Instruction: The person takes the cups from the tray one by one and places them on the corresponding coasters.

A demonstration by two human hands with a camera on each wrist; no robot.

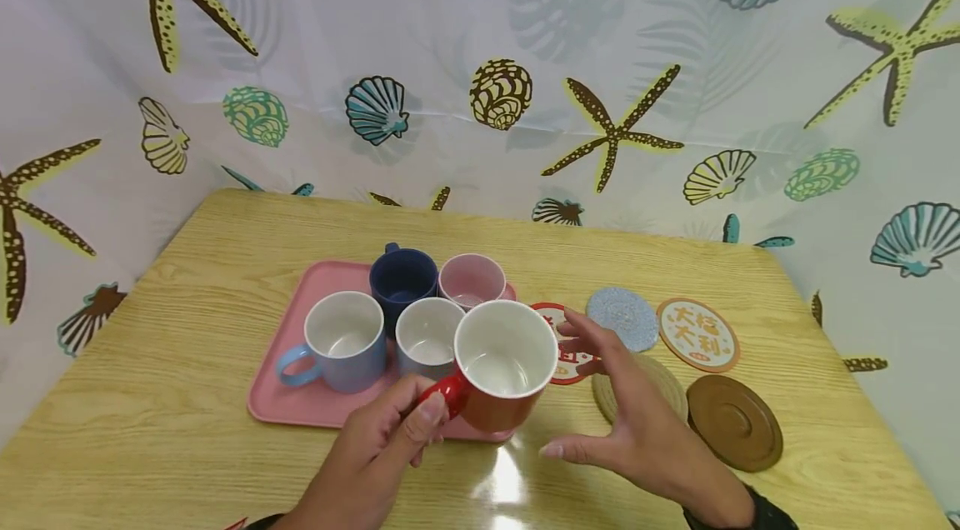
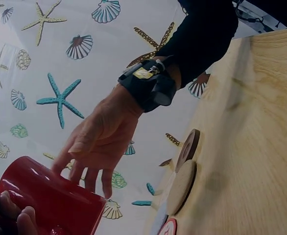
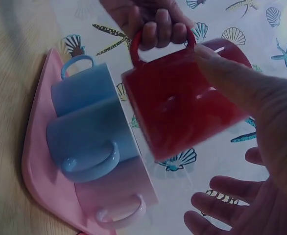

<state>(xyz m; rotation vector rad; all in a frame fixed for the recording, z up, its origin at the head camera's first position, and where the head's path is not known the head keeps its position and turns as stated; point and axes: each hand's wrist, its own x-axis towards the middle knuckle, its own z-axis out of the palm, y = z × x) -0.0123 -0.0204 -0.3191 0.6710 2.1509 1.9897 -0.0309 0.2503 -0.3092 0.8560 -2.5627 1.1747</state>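
Red mug [image 1: 506, 367] hangs in the air beside the pink tray [image 1: 318, 407], my left grip [image 1: 386, 434] pinching its handle [image 1: 447, 393]; my right grip [image 1: 637, 417] is spread close by. I'd hold the rim level and steady the body gently.

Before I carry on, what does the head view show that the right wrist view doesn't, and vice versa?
Only the head view: the navy mug, the pale blue coaster, the dark brown disc and the red mug's white interior.

Only the right wrist view: the handle of the middle light blue mug, hidden in the head view.

Both: the red mug held by the left hand, the right hand open nearby, the pink tray, the pink mug and the wooden table.
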